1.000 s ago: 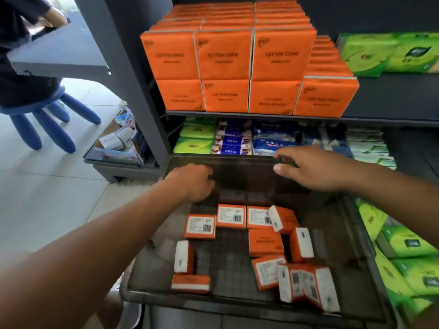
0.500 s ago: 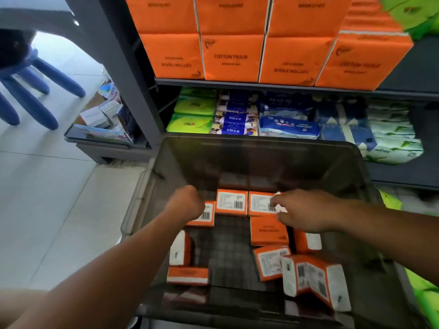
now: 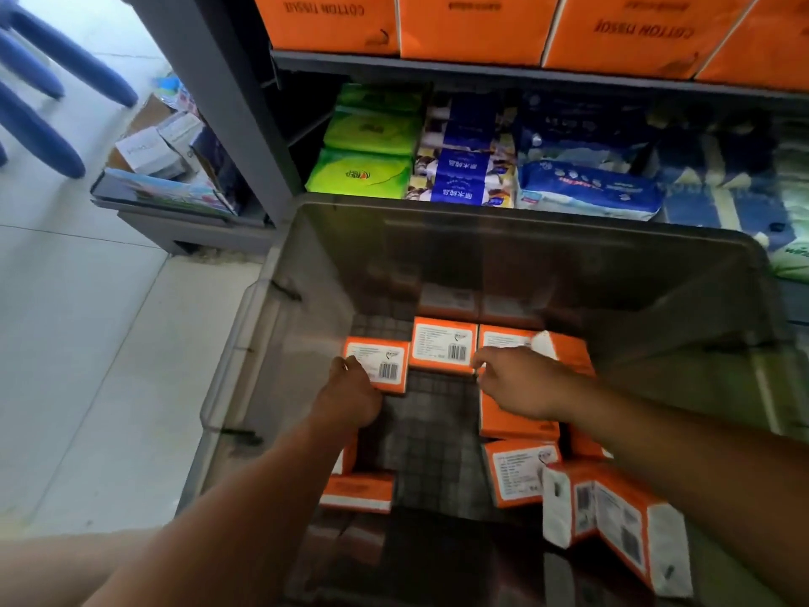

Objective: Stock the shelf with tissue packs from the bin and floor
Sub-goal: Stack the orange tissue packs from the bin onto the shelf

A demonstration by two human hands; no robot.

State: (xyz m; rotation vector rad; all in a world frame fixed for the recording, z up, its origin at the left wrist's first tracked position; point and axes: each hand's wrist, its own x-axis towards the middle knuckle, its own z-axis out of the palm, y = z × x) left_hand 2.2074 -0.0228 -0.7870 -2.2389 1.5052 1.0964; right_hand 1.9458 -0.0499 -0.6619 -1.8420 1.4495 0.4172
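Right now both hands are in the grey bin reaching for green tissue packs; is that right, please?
Not quite: the head view shows orange tissue packs, not green. The left hand and right hand are indeed in the grey bin.

There are 1 bin (image 3: pixel 525 247), about 11 small orange packs (image 3: pixel 444 346), 4 big orange boxes (image 3: pixel 473 24) and 2 hands (image 3: pixel 350 394) (image 3: pixel 521 383).

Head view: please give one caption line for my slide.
Left hand grips one small orange tissue pack, right hand touches another, inside the translucent grey plastic bin.
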